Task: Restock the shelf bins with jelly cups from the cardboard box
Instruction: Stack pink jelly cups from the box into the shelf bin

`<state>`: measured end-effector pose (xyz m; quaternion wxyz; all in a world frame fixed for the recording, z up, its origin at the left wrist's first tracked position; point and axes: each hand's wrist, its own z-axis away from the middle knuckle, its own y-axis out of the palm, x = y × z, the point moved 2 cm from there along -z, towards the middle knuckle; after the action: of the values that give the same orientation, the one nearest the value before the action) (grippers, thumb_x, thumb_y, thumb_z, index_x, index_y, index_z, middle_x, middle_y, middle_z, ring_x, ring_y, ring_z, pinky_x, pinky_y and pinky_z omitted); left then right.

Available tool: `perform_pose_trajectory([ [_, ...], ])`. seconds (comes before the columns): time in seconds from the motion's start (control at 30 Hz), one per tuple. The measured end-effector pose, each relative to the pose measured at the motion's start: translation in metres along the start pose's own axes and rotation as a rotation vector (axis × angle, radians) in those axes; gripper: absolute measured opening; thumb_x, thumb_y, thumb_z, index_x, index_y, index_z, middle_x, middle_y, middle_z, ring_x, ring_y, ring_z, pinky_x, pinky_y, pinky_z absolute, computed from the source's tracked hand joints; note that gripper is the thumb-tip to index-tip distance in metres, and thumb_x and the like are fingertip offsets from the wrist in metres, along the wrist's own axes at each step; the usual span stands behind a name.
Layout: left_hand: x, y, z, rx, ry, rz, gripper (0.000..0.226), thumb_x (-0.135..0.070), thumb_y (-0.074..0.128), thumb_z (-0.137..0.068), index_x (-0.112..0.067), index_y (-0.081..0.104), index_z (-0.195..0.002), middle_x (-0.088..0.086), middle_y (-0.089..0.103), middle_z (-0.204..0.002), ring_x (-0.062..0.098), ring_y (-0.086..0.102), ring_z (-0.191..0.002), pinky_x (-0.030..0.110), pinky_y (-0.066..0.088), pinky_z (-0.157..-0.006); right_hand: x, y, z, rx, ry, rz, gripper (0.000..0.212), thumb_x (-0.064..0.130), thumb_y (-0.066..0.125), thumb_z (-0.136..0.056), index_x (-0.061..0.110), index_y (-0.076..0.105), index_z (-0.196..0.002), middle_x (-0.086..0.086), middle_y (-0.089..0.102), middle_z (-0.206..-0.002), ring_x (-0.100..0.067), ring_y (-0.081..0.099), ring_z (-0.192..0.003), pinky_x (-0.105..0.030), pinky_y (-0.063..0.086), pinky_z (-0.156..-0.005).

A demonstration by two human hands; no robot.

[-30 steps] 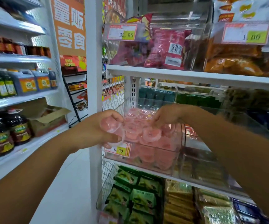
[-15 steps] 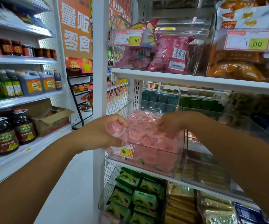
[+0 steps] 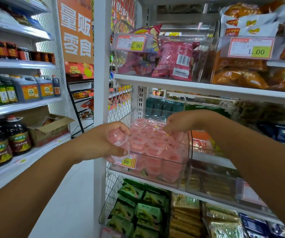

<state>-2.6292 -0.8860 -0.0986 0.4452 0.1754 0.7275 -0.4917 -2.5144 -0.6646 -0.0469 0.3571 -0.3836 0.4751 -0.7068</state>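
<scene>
Jelly cups (image 3: 118, 138) in L hand (image 3: 100, 143) grip, beside bin (image 3: 188, 152), R hand (image 3: 181, 122) over bin

Head view — close, facing shelves (image 3: 206, 86)

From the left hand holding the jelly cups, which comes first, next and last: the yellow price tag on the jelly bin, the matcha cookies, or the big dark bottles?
In the head view, starting from the left hand:
1. Yellow price tag, just below its fingers on the bin front.
2. Matcha cookies, on the shelf underneath, lower right.
3. Big dark bottles, on the other shelf unit, far left.
</scene>
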Motion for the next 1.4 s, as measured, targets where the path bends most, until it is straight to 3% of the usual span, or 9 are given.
perform_pose_trajectory([
  [0.07,0.000,0.000,0.000,0.004,-0.011,-0.001,0.038,-0.018,0.084,-0.073,-0.037,0.064,-0.099,-0.012,0.053,-0.128,0.027,0.073,-0.079,0.045,0.061,-0.074,-0.001,-0.004,0.003,0.091,-0.017,-0.134,0.024,0.015,0.051,-0.097,0.013,0.058,-0.073,0.003,0.060,-0.072,-0.006,0.058,-0.064,-0.019,0.046,-0.059],
  [0.2,-0.002,0.004,0.001,0.018,-0.004,0.002,0.038,-0.015,0.082,-0.075,-0.035,0.063,-0.101,-0.013,0.051,-0.128,0.023,0.072,-0.081,0.043,0.061,-0.073,0.001,-0.005,0.005,0.136,-0.016,-0.070,0.004,0.008,0.067,-0.088,0.006,0.067,-0.085,0.008,0.067,-0.067,-0.015,0.065,-0.078,-0.023,0.055,-0.067],
  [0.4,-0.005,0.006,0.001,0.017,0.022,0.010,0.037,-0.013,0.081,-0.076,-0.032,0.064,-0.101,-0.016,0.054,-0.122,0.015,0.071,-0.075,0.037,0.062,-0.068,0.009,0.012,0.003,0.064,0.031,0.375,0.051,0.037,0.071,-0.084,0.014,0.057,-0.127,-0.004,0.054,-0.130,-0.024,0.052,-0.120,-0.037,0.042,-0.099],
  [0.7,0.000,0.008,-0.001,0.028,-0.006,0.011,0.036,-0.013,0.082,-0.076,-0.033,0.063,-0.100,-0.015,0.049,-0.128,0.022,0.073,-0.073,0.043,0.061,-0.073,0.003,0.019,0.001,0.150,0.059,0.366,0.071,0.053,0.063,-0.085,0.014,0.044,-0.142,-0.006,0.039,-0.150,-0.027,0.036,-0.137,-0.041,0.029,-0.111],
  [0.83,0.000,0.009,-0.003,0.028,0.002,0.033,0.037,-0.012,0.082,-0.075,-0.032,0.064,-0.100,-0.018,0.050,-0.126,0.024,0.072,-0.078,0.045,0.061,-0.072,0.001,0.013,-0.001,0.148,0.049,0.327,0.070,0.056,0.065,-0.082,0.016,0.051,-0.137,-0.004,0.046,-0.146,-0.027,0.040,-0.135,-0.043,0.028,-0.112],
  [1.13,-0.002,0.014,-0.006,0.002,0.014,0.026,0.036,-0.013,0.083,-0.074,-0.031,0.064,-0.100,-0.017,0.050,-0.124,0.012,0.070,-0.077,0.025,0.057,-0.060,0.000,0.014,-0.001,0.158,0.038,0.310,0.063,0.052,0.066,-0.084,0.015,0.055,-0.134,-0.004,0.049,-0.142,-0.026,0.043,-0.132,-0.044,0.029,-0.112],
  [1.23,-0.004,0.014,-0.007,-0.005,0.033,0.050,0.035,-0.014,0.082,-0.075,-0.032,0.065,-0.098,-0.015,0.054,-0.124,0.008,0.065,-0.089,0.019,0.054,-0.058,-0.001,0.011,0.005,0.112,-0.006,0.258,0.046,0.054,0.061,-0.086,0.018,0.064,-0.114,0.001,0.060,-0.118,-0.017,0.056,-0.110,-0.034,0.039,-0.099],
  [1.3,-0.007,0.015,-0.007,-0.018,0.034,0.070,0.035,-0.016,0.083,-0.074,-0.034,0.065,-0.097,-0.013,0.057,-0.123,0.010,0.067,-0.089,0.021,0.056,-0.062,0.003,0.004,0.011,-0.055,-0.091,0.172,0.034,0.048,0.061,-0.090,0.021,0.063,-0.111,0.006,0.059,-0.104,-0.011,0.055,-0.094,-0.026,0.041,-0.085],
  [1.4,-0.008,0.017,-0.014,-0.039,0.011,0.215,0.035,-0.012,0.083,-0.074,-0.029,0.065,-0.100,-0.005,0.058,-0.124,0.017,0.071,-0.086,0.041,0.061,-0.076,0.013,0.004,0.021,-0.132,-0.250,-0.155,0.048,0.028,0.074,-0.084,0.034,0.052,-0.126,0.009,0.056,-0.121,-0.008,0.059,-0.103,-0.029,0.048,-0.092],
])
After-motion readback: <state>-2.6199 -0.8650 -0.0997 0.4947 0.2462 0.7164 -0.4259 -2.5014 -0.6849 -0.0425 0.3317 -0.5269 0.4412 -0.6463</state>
